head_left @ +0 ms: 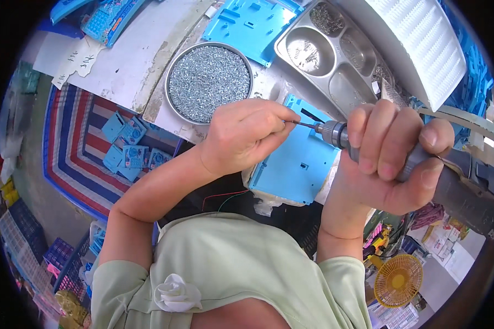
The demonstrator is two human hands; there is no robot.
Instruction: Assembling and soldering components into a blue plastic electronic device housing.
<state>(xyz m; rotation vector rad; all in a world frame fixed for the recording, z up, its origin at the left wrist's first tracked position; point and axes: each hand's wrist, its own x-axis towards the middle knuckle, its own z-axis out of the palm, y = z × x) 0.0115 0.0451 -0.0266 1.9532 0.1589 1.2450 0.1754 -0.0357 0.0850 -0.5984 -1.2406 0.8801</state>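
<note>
My right hand (392,156) is wrapped round a grey electric screwdriver (335,133), held level with its thin bit pointing left. At the bit's tip, my left hand (252,131) pinches thumb and forefinger together; whatever small piece is between them is too small to make out. Beneath both hands lies a light-blue plastic panel (293,170) with a dark slot near its far edge. A round metal bowl (166,90) heaped with small silvery screws (208,79) stands just beyond my left hand.
A steel compartment tray (335,71) with small metal parts sits at the far right, beside a white ribbed tray (422,49). Another blue panel (247,24) lies behind the bowl. At left, a striped bag (74,148) holds blue parts. A yellow fan (399,281) is at lower right.
</note>
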